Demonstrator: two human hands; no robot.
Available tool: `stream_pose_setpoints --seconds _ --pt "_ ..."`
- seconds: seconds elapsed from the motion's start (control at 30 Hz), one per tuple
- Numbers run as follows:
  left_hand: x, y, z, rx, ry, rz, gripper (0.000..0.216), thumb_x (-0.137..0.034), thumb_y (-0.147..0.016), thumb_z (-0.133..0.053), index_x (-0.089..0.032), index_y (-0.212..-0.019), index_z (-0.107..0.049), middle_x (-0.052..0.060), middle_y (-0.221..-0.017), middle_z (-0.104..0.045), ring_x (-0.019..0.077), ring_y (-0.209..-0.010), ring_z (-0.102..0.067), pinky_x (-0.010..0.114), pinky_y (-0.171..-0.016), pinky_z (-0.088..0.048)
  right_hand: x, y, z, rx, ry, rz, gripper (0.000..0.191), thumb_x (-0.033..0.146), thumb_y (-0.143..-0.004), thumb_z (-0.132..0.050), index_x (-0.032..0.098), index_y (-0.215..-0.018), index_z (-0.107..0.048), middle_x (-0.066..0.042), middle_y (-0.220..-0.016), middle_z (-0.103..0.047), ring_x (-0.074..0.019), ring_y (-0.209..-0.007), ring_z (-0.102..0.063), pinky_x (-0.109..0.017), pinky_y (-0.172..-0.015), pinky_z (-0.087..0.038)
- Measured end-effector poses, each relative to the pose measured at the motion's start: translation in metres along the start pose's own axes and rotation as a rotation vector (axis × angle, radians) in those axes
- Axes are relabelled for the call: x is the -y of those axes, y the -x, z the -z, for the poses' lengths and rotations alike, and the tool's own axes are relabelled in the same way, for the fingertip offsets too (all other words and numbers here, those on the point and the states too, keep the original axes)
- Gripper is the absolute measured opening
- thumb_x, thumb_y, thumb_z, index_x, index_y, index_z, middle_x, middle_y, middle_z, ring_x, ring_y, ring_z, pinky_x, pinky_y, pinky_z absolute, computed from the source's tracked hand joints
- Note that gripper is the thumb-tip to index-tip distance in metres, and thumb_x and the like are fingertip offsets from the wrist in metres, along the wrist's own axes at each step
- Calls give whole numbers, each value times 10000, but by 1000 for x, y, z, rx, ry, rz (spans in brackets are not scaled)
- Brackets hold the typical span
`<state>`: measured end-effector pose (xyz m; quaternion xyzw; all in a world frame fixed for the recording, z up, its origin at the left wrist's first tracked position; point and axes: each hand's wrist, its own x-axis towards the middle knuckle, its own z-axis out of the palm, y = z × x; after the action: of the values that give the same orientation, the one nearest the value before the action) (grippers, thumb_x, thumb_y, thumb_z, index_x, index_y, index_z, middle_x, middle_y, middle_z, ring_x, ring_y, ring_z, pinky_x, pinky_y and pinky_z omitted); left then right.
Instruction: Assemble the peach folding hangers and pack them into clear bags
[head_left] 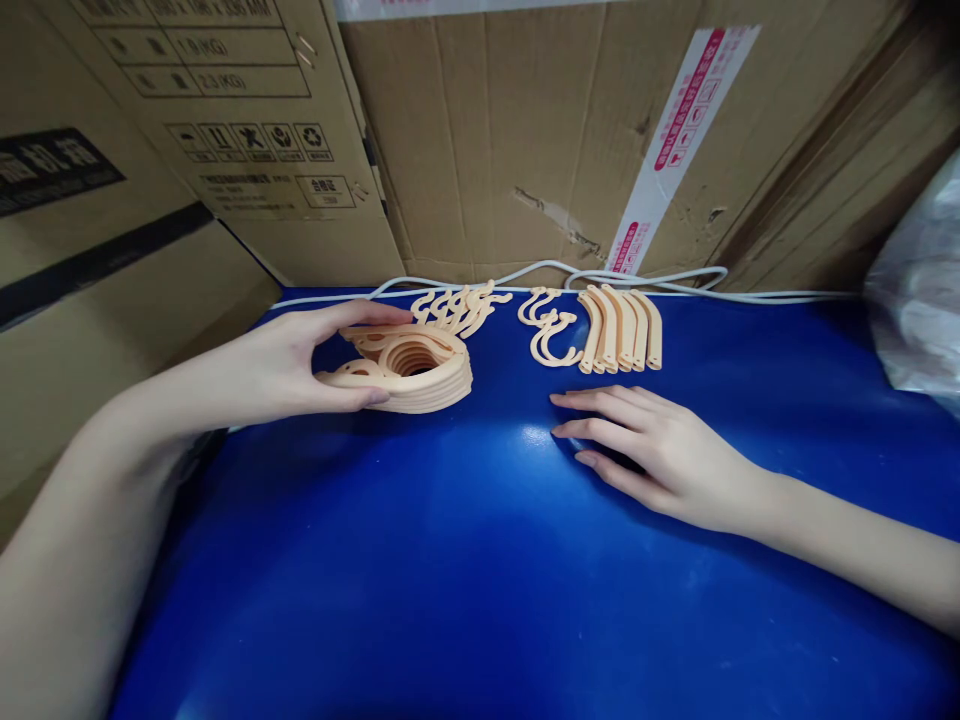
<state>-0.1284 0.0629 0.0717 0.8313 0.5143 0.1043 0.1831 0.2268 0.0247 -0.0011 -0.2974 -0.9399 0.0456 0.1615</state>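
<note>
My left hand (300,365) grips a stack of peach plastic hanger-shaped pieces (409,368) that lies on the blue table (465,560), thumb at the near side and fingers over the far edge. My right hand (645,445) lies flat on the table with fingers stretched out to the left, holding nothing. Just beyond it lie a few loose peach hooks (549,325) and a row of curved peach bars (622,330). More hooked pieces (457,305) sit behind the stack.
Cardboard boxes (525,140) wall in the back and left of the table. A white cable (675,285) runs along the table's far edge. A crumpled clear plastic bag (919,290) sits at the right edge.
</note>
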Motion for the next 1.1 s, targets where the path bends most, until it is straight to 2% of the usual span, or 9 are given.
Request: stream_pose_setpoints --seconds 0.1,0.17,0.27,0.37,0.57,0.67,0.9,1.1 --pt "-2 3 2 -6 20 44 730 -598 -806 -661 -326 -1441 -426 4 -1465 -505 283 -1286 -513 445 -1114 -377 0 0 0 -12 3 0 267 247 -962 -479 225 -1171 -643 -106 -1356 -616 -252 -1167 -619 -448 -929 -523" --pt "-2 4 5 -45 44 83 663 -637 -876 -546 -322 -1446 -424 0 -1480 -491 280 -1303 -494 424 -1123 -367 1 0 0 -19 9 1 267 248 -962 -478 224 -1168 -646 -109 -1351 -620 -258 -1163 -622 -457 -922 -528" --pt "2 5 9 -162 9 136 522 -579 -974 -388 -281 -1390 -494 -8 -1427 -542 251 -1248 -531 385 -1111 -387 1 -1 -1 -19 16 9 266 249 -967 -472 224 -1168 -643 -113 -1351 -619 -262 -1164 -621 -458 -912 -532" --pt "12 5 10 -227 -114 110 500 -548 -967 -421 -235 -1339 -535 -4 -1347 -603 238 -1166 -577 379 -1078 -424 0 -1 -1 -15 20 17 263 245 -971 -466 218 -1171 -636 -116 -1351 -616 -261 -1162 -621 -452 -903 -532" --pt "27 0 4 -184 -200 45 563 -604 -911 -473 -188 -1271 -589 41 -1285 -656 268 -1143 -613 424 -1051 -448 0 1 -1 -9 28 18 262 247 -972 -466 217 -1177 -626 -114 -1352 -611 -261 -1161 -618 -446 -901 -527" --pt "30 -4 2 -198 -202 44 516 -617 -900 -455 -234 -1190 -643 27 -1232 -689 275 -1125 -632 414 -1021 -473 0 0 -1 -9 27 22 260 248 -975 -462 215 -1174 -625 -115 -1349 -612 -257 -1158 -618 -441 -904 -525" --pt "32 -6 0 -189 -223 -22 400 -478 -924 -439 -227 -1140 -664 37 -1188 -708 251 -1082 -652 352 -969 -490 0 0 -1 -5 33 15 256 253 -980 -458 215 -1174 -620 -110 -1352 -609 -256 -1165 -610 -444 -907 -518" --pt "23 -4 2 -128 -257 -14 400 -350 -960 -404 -115 -1181 -640 106 -1227 -680 239 -1097 -629 354 -989 -463 -1 0 -2 -5 28 22 252 252 -988 -450 218 -1179 -611 -101 -1361 -600 -246 -1169 -603 -435 -913 -510"
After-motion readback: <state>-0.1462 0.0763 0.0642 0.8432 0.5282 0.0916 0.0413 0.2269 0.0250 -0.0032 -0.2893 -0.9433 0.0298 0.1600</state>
